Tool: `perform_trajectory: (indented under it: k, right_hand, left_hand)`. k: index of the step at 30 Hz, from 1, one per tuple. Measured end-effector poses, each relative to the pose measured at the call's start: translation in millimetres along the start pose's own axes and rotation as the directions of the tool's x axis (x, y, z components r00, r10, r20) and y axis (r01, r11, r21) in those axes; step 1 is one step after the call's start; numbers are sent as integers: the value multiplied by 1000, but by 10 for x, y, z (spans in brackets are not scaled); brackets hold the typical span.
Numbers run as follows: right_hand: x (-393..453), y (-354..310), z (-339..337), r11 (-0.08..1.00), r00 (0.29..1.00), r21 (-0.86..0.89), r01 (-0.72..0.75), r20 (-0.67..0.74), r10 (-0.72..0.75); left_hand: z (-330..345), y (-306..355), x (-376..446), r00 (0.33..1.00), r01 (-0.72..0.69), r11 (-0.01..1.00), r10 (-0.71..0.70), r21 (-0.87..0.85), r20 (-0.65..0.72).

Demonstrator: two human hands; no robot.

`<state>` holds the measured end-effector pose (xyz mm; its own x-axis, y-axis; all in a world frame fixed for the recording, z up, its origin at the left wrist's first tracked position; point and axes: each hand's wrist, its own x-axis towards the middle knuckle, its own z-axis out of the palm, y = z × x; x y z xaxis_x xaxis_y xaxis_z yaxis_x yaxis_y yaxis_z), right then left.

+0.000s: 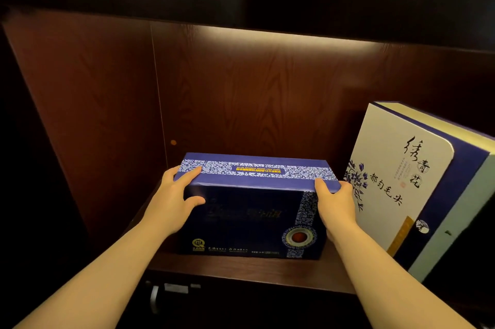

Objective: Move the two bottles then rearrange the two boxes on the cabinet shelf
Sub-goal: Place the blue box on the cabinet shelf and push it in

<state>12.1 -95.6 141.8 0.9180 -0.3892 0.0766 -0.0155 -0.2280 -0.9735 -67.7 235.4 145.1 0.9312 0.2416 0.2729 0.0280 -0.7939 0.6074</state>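
A dark blue box [249,221] with a white floral band on top stands in the middle of the cabinet shelf [241,267]. My left hand [174,200] grips its upper left corner, and my right hand [334,208] holds its upper right corner and side. To the right a white and blue box [396,181] with black calligraphy stands upright and tilted, close to my right hand. No bottles are in view.
The shelf is a dark wooden niche with a left side wall [80,119], a lit back panel [254,93] and a board overhead. Below the shelf's front edge a metal handle [155,299] shows in the dark.
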Motion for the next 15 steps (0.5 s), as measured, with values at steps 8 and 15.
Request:
perform_trajectory:
  k: [8, 15]
  right_hand:
    - [-232, 7, -6, 1000, 1000, -5, 8, -14, -8]
    - [-358, 12, -35, 999, 999, -14, 32, -22, -32]
  left_hand:
    - [-76, -99, -99, 1000, -5, 1000, 5, -21, -9]
    - [-114, -128, -162, 1000, -4, 999, 3, -34, -16]
